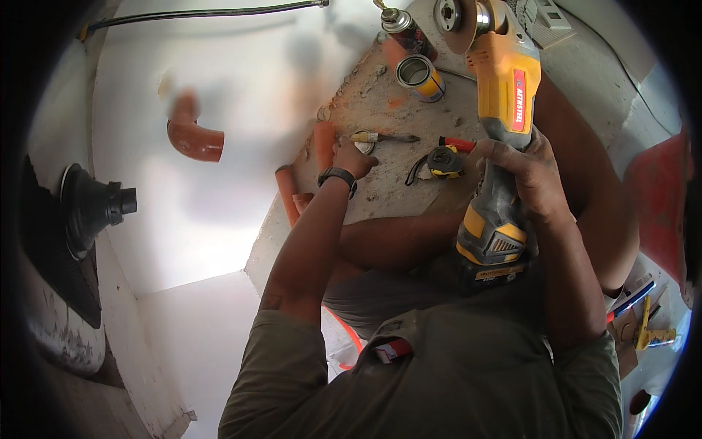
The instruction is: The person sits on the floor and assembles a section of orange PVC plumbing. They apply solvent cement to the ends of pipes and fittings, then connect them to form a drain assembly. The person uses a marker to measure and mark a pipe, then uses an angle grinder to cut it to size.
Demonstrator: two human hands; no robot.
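My right hand (540, 172) is wrapped round the grey body of a yellow cordless angle grinder (506, 91). The grinder stands upright in front of me, with its disc (455, 25) at the top and battery at the bottom. My left hand (354, 158), with a dark wristband, reaches over the dusty surface, thumb apart from the fingers. Its fingertips are beside a short orange pipe (325, 139); whether they touch it I cannot tell. A paintbrush (391, 137) lies by a small round lid (363, 145), just beyond that hand. Right of it sits a yellow-and-black tape measure (444, 161).
An open tin (418, 75) and a spray can (406, 31) stand at the far side. Another orange pipe (287, 192) lies at the slab's left edge. An orange elbow (196, 139) juts from the white wall. A red container (658, 197) is at right.
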